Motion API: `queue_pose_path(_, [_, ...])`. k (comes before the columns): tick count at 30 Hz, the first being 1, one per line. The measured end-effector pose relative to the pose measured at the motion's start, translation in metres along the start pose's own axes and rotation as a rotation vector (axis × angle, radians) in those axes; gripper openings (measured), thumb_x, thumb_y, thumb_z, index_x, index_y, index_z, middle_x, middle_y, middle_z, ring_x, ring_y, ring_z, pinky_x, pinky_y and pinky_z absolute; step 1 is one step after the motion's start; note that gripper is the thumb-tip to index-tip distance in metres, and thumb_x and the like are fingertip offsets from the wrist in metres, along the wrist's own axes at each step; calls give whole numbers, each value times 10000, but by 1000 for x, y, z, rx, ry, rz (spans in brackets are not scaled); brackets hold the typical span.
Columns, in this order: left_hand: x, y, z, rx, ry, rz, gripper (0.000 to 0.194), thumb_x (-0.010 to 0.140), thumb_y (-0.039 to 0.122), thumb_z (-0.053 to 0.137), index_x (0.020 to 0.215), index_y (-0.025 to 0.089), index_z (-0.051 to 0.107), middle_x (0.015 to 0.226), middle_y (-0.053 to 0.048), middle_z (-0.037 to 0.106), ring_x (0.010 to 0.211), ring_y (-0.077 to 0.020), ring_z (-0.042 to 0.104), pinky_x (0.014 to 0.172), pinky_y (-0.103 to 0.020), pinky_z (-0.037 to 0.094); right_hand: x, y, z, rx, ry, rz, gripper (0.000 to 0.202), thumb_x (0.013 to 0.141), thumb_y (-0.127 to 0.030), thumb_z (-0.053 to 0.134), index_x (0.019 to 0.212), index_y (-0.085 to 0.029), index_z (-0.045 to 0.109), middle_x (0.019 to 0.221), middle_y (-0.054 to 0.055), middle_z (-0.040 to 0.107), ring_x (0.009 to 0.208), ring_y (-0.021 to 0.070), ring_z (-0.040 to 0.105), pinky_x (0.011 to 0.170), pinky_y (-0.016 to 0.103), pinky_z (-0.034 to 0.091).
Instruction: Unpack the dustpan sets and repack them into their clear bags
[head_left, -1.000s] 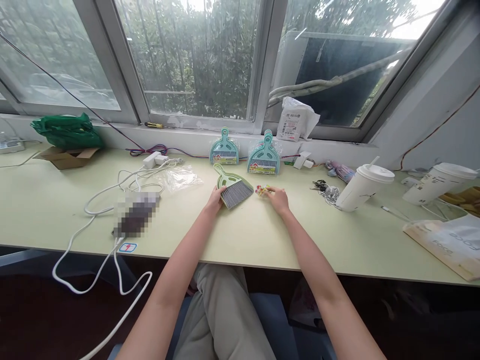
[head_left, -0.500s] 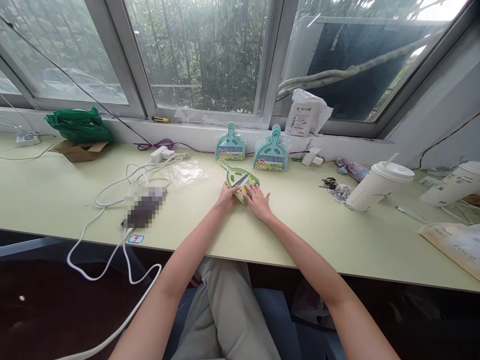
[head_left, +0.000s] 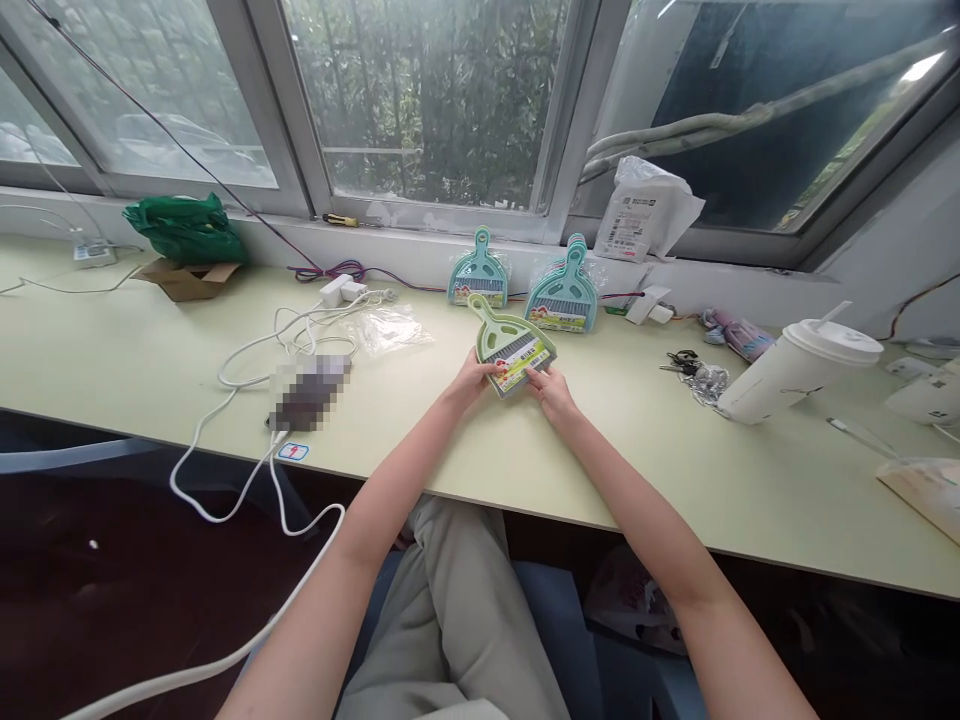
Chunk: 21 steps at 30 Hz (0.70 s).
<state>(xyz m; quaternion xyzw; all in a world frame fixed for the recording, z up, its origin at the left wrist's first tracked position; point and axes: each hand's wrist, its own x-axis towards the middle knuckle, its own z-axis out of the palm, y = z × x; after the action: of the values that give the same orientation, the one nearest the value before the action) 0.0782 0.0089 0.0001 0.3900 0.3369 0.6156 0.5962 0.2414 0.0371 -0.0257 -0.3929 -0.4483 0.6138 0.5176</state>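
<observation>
Green dustpan — between both hands (tilted).

Lt-green dustpan: smooth plas., slight sheen; brush bristles matt & fibrous, label smooth, printed. Teal dustpans: smooth plas. in glossy, crinkly clear wrap. Bench: smooth, semi-matt top. Clear film: thin plas., shiny, wrinkled. Green bag: glossy crumpled plas.; box matt cardboard. Cup: smooth, paper-like, w/ plas. lid. White cable: smooth, plas.-coated. Window frame: dull metal; pane hazy glass. Trousers: soft matt cloth.
</observation>
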Motion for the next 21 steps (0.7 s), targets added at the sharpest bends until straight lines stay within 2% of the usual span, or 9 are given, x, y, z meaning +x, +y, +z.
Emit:
queue_pose_path(2, [1,5,-2,84,-85,-19,510,650,144,737,1129,167,562,1098,-91,666,1057,-257,608,956,-426,464,0,-2,-2,88,14,-8,373,687,-230,744,1017,-195,574,1029,57,707,991,196,678,891,342,567])
queue_pose_path(4, [2,12,-9,240,-40,17,357,786,299,653,1111,171,585,1182,-119,629,1183,-285,537,1002,-441,423,0,-5,-5,132,46,-36,357,663,-183,756,975,-196,584,979,37,718,941,182,693,869,319,578])
queue_pose_path(6, [4,20,-23,467,191,152,307,865,353,549,1118,182,590,1319,-133,540,1352,-293,362,1079,-453,335,1,-8,-10,143,58,-59,373,650,-166,763,974,-202,583,954,23,723,913,177,702,853,317,586])
queue_pose_path(8, [5,26,-42,710,443,292,332,856,293,557,1174,198,560,1453,-126,402,1453,-270,125,1139,-461,220,1,-11,-15,135,70,-71,389,640,-160,772,975,-205,578,940,19,725,899,180,707,835,320,595])
queue_pose_path(10, [4,29,-60,892,556,306,424,801,205,607,1217,199,525,1510,-131,308,1467,-259,-20,1157,-491,121,2,-13,-20,124,85,-78,391,636,-155,776,969,-203,576,941,24,725,906,188,707,818,321,603])
queue_pose_path(13, [2,28,-75,926,575,202,381,744,128,642,1111,195,565,1414,-162,429,1453,-294,95,1144,-541,30,2,-15,-24,113,115,-83,375,637,-146,771,953,-203,577,938,29,725,917,198,705,799,323,613])
queue_pose_path(16, [0,25,-72,790,574,226,219,752,179,670,955,213,594,1141,-133,601,1376,-300,291,1143,-528,-18,2,-17,-26,127,121,-89,364,634,-134,764,937,-212,578,925,14,729,908,187,707,813,319,608])
queue_pose_path(18, [-1,26,-68,767,613,240,249,736,244,711,955,216,597,1023,-126,617,1364,-314,291,1140,-520,-48,2,-19,-27,134,117,-97,369,632,-132,766,936,-217,575,920,7,731,901,180,709,823,317,603])
queue_pose_path(21, [-5,30,-67,846,660,213,367,653,261,785,980,225,621,1055,-133,600,1387,-352,194,1120,-547,-91,2,-20,-29,122,128,-98,368,641,-137,760,946,-219,572,907,9,731,896,184,710,812,329,608])
